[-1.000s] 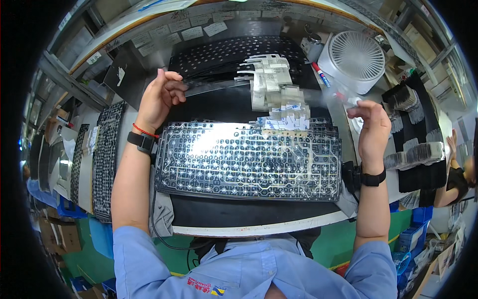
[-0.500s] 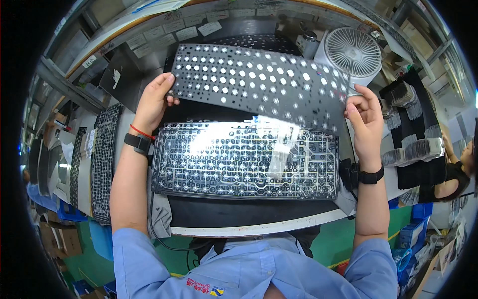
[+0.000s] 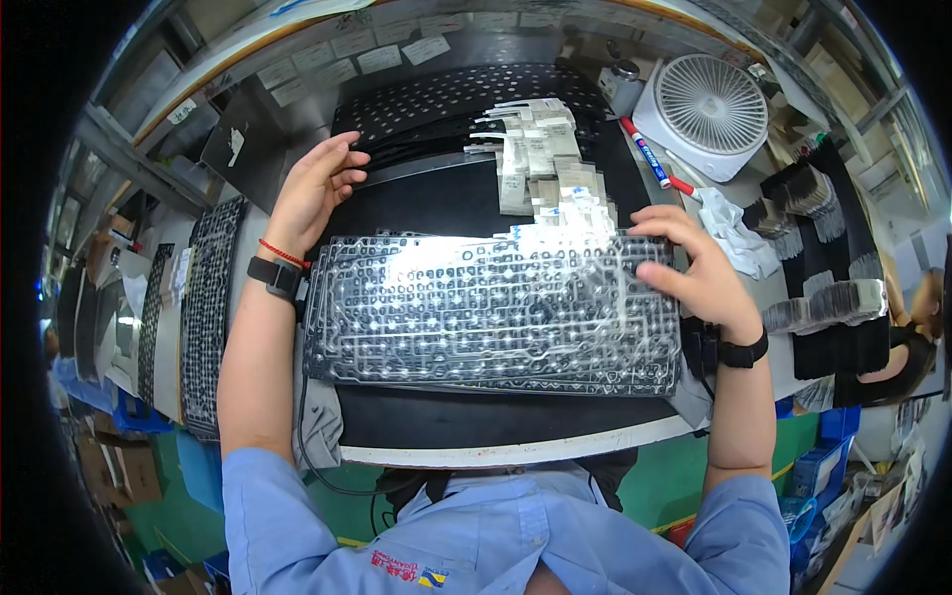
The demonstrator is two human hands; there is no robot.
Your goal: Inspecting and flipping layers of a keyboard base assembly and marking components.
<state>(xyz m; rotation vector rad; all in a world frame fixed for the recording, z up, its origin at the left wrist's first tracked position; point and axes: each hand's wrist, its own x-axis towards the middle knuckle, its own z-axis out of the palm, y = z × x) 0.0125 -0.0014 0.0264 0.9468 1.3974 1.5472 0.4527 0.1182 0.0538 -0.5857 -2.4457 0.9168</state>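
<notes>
My left hand [image 3: 322, 180] is raised near the left end of the black perforated sheets [image 3: 426, 104] at the back of the table. Its fingers are loosely curved and apart, with nothing in them. Over the upper right corner of a stack of clear keyboard membranes [image 3: 496, 322] is my right hand [image 3: 699, 270], thumb and fingers spread. Whether its fingertips touch the top membrane cannot be made out. White circuit lines and dark dots cover the membranes. Pale connector tails [image 3: 543, 159] fan out behind the stack, over a black surface.
A white fan [image 3: 706, 109] stands at the back right, with markers [image 3: 647, 154] and a crumpled white cloth [image 3: 734, 233] nearby. Bundled strips [image 3: 828, 302] lie farther right, beside another person. More dotted sheets [image 3: 210, 317] lie left. A cable hangs over the front edge.
The black perforated sheet held between both hands has left them; a dotted sheet lies at the back. My right hand has come down and inward. The connector tails are now uncovered.
</notes>
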